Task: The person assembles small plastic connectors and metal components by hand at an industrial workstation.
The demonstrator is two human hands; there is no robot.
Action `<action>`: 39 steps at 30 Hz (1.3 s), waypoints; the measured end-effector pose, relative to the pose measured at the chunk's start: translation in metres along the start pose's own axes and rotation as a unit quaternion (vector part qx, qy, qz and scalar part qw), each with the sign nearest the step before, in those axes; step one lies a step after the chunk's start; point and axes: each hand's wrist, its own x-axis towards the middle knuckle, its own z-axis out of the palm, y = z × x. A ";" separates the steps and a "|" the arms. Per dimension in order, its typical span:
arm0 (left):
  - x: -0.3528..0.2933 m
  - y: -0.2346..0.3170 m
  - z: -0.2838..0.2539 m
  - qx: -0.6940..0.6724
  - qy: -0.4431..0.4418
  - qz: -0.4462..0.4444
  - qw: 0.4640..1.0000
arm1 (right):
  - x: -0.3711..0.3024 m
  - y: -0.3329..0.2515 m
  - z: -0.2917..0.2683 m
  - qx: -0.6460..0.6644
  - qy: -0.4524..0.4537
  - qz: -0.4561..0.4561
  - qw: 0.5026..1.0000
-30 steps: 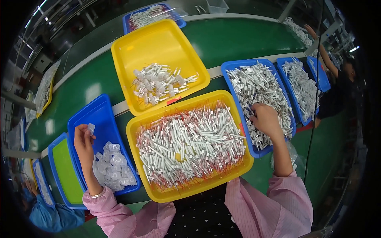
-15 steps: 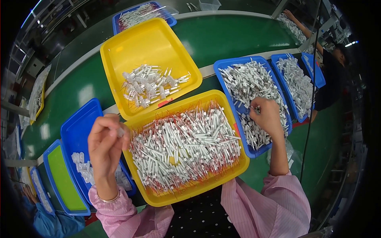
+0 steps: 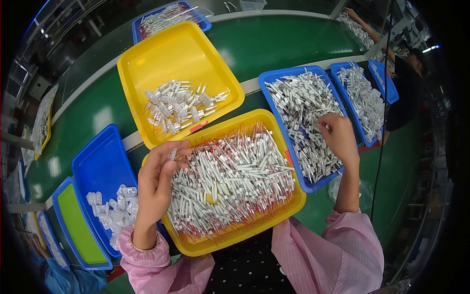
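My left hand (image 3: 157, 181) is over the left rim of the near yellow tray (image 3: 264, 224). Between its thumb and fingers it pinches a small clear plastic piece (image 3: 172, 154). That tray is heaped with thin white sticks (image 3: 230, 176) that have fine red wires. To the right, my right hand (image 3: 338, 137) is above a blue tray (image 3: 313, 187) of similar small white stick-like parts (image 3: 306, 105). Its fingers are bent together in a pinch, and whatever they hold cannot be made out.
A far yellow tray (image 3: 171, 49) carries bunches of white sticks with clear pieces. At left, a blue tray (image 3: 100, 152) contains loose clear plastic pieces (image 3: 115, 208), beside a green-bottomed tray (image 3: 78, 220). Another blue tray (image 3: 364, 133) stands at right. Beyond it a co-worker's arm (image 3: 364, 24) reaches in.
My left hand has moved right with the clear plastic piece, from beside the near yellow tray to over its edge. My right hand has shifted slightly right and up above the blue tray.
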 end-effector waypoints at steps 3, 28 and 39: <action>-0.002 0.006 0.005 0.021 -0.020 0.007 1.000 | -0.009 -0.015 0.016 -0.029 -0.058 -0.049 0.997; 0.005 -0.018 0.018 -0.291 -0.084 -0.046 0.952 | -0.004 -0.121 0.017 0.626 -0.073 -0.067 0.773; 0.001 -0.020 0.007 -0.427 -0.089 -0.033 0.899 | -0.002 -0.151 0.037 0.404 0.012 -0.247 0.881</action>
